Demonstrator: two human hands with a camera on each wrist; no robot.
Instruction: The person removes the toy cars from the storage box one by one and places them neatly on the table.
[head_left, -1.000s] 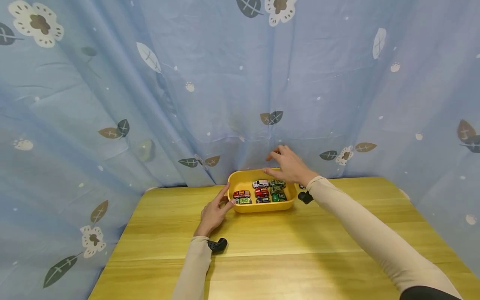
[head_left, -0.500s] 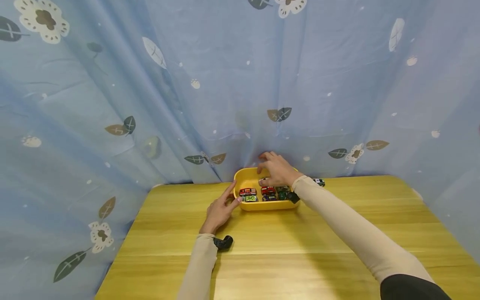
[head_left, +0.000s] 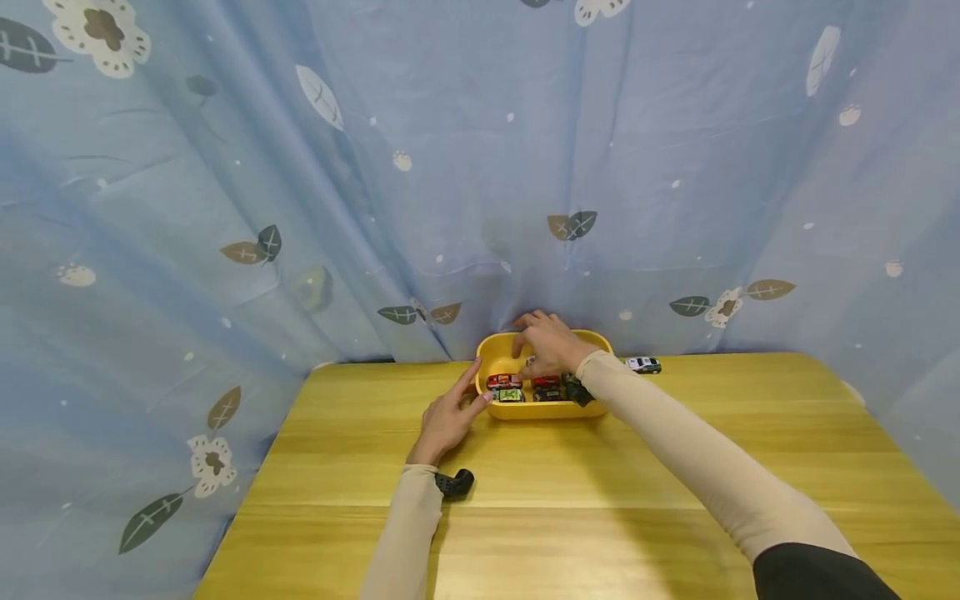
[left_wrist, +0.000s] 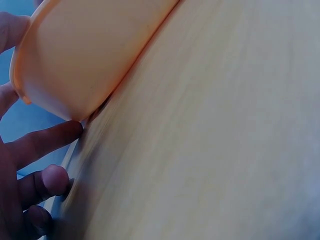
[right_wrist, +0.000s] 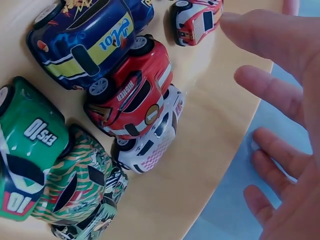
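Note:
A yellow bin [head_left: 555, 411] holding several toy cars stands at the table's back edge. My left hand [head_left: 442, 425] touches its left end, thumb by the near corner and index finger along the rim; in the left wrist view another fingertip meets the bin's base. My right hand [head_left: 547, 348] reaches into the bin with fingers spread and bent a little. In the right wrist view its thumb tip touches or nearly touches a red and white toy car [right_wrist: 197, 21]. Beside that car lie a blue car [right_wrist: 92, 42], a red car [right_wrist: 135, 92], a white car [right_wrist: 150, 142] and a green car [right_wrist: 30, 145].
A white and black toy car [head_left: 643, 365] sits on the wooden table [head_left: 570, 533], just right of the bin. A blue patterned curtain [head_left: 480, 183] hangs directly behind the bin. Inside the bin, a green-striped car [right_wrist: 75, 180] lies near the green one.
My right hand has moved left and down into the bin, toward the red and white car. My left hand stays at the bin's left end. The white and black car has come into view.

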